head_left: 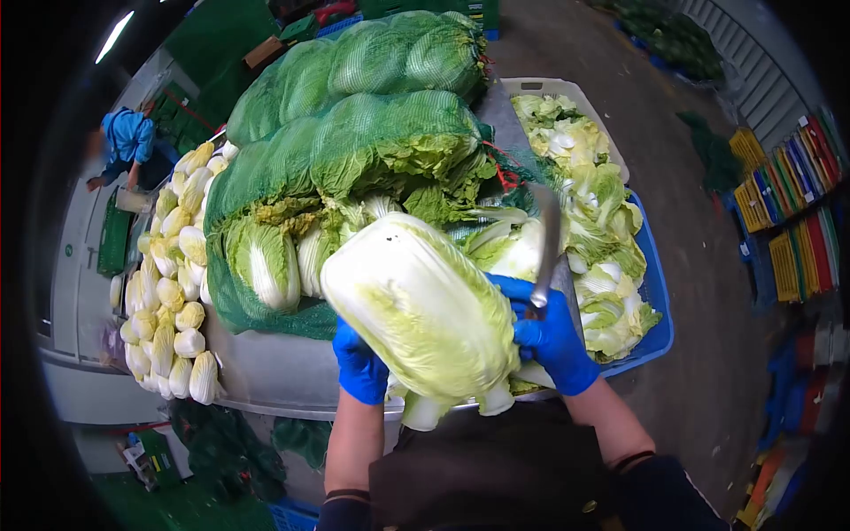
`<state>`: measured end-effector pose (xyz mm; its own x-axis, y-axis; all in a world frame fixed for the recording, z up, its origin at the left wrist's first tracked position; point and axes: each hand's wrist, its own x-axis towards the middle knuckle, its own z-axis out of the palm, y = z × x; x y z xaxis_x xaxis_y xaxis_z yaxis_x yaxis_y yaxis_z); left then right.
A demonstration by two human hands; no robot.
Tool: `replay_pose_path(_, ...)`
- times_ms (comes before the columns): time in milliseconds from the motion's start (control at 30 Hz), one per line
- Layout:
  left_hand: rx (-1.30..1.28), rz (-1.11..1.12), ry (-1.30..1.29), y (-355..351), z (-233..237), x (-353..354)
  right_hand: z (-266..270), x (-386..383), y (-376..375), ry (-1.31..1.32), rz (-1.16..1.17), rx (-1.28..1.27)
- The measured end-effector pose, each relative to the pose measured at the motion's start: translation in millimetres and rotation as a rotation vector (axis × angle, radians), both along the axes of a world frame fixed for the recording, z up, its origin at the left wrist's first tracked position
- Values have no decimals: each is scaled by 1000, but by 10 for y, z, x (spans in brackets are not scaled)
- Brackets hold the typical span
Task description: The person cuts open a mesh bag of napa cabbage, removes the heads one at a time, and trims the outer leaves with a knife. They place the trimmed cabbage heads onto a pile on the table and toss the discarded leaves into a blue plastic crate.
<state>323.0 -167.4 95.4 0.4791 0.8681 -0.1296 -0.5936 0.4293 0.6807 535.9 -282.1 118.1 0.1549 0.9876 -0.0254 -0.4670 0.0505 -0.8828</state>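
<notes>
A large napa cabbage is held up in front of me, its white base tilted to the upper left and some loose leaf ends hanging below. My left hand, in a blue glove, is closed around its left side. At its right side is my right hand, also blue-gloved, gripping a knife with a curved blade pointing up and away from me. The right fingers are against or very near the cabbage; the knife's handle is mostly hidden. Behind the cabbage lies an opened green net bag with more cabbages in it.
Another full net bag lies farther back on the metal table. Trimmed cabbages are piled at the left. Leaves fill a white crate and a blue crate on the right. A person in blue is at the far left.
</notes>
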Motion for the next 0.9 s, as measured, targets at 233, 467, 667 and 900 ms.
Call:
replay_pose_path(233,-153,-106,75,-56,-576,199,-501,-391,-214,-331,-354,2)
replay_pose_path(467,-588,-330,-150,-279,-957,98,-585,200,-176,-583,-546,-105)
replay_pose_path(667,-742,-631,32,-494,-874,-46,-1062,761,101,-1419,-487,-455)
replay_pose_path(900,-392,-590,132,-425,-585,74,-350,100,-220,-714,-397,-174)
